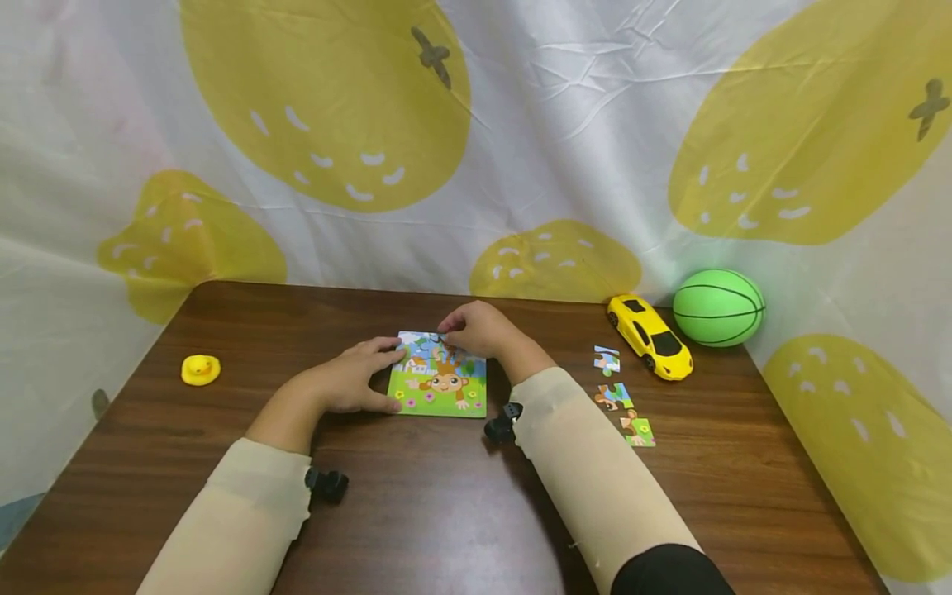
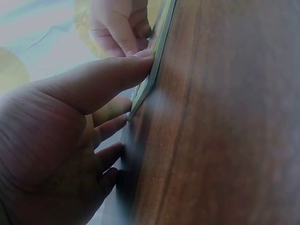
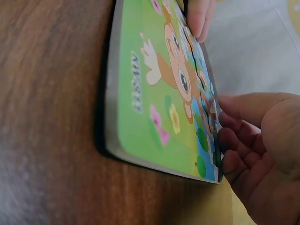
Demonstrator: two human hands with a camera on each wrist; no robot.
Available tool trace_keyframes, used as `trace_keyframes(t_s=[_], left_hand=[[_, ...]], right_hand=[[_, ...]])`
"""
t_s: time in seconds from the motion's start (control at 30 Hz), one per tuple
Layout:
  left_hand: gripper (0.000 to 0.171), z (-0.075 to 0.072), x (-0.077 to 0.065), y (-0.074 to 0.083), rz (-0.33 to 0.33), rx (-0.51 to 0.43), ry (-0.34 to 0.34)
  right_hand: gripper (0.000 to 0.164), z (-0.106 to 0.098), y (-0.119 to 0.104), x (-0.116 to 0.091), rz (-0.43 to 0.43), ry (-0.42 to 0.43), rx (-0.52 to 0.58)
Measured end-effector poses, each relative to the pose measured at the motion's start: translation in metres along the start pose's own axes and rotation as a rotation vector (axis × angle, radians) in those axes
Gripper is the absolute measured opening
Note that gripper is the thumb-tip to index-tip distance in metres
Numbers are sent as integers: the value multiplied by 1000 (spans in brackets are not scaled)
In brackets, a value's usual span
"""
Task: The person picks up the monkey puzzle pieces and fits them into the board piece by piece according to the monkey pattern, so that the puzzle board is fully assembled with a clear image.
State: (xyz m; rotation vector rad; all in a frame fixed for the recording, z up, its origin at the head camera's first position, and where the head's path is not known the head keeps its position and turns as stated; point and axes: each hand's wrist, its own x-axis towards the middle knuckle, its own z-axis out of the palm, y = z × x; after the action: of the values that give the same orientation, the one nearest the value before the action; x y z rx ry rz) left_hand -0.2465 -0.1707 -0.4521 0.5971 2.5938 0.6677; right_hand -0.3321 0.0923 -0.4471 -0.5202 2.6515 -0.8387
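A square monkey jigsaw puzzle lies flat on the table, green below and blue above, with piece seams across its upper part. My left hand is spread along its left side, thumb at the near corner and fingertips at the upper left edge. In the left wrist view that thumb lies against the board's edge. Over the upper part, my right hand bends its fingers and pinches a small puzzle piece, mostly hidden by the fingertips. The right wrist view shows the right thumb and curled fingers at the puzzle's far edge.
Several loose puzzle pieces lie right of the right forearm. Beyond them are a yellow toy car and a green ball near the curtain. A yellow rubber duck sits at the left of the brown wooden table.
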Motion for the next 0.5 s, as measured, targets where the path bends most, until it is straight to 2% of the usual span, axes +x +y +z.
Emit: trace_keyframes(t_s=[0.2, 0.5], left_hand=[[99, -1, 1, 0, 18, 6, 5], [99, -1, 1, 1, 19, 1, 0]], right_hand=[[31, 1, -2, 0, -12, -47, -10], [29, 2, -5, 0, 8, -69, 12]])
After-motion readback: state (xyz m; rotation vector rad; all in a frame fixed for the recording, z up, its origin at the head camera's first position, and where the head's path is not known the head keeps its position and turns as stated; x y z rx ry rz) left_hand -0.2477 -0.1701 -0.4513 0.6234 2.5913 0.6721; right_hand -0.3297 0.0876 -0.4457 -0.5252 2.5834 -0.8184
